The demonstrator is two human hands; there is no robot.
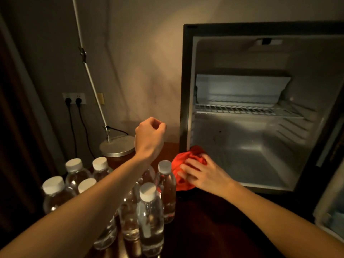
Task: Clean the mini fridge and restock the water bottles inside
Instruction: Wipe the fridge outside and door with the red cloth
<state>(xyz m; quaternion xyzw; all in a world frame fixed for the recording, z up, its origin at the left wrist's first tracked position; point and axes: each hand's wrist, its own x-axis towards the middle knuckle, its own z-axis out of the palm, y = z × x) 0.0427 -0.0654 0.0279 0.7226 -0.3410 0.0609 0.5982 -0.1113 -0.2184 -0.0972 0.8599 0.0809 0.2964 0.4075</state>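
The mini fridge [260, 112] is standing open on the desk [214, 220], with its wire shelf [247, 108] and floor holding nothing. The right hand [202, 175] is pressing a red cloth [183, 164] at the fridge's lower front corner, its fingers [188, 169] spread narrowly over the bunched fabric. The left hand [149, 135] is hovering with its fingers curled into a loose fist, gripping nothing. Below and behind that fist, capped water bottles [149, 216] are standing clustered on the desk, just beside the cloth.
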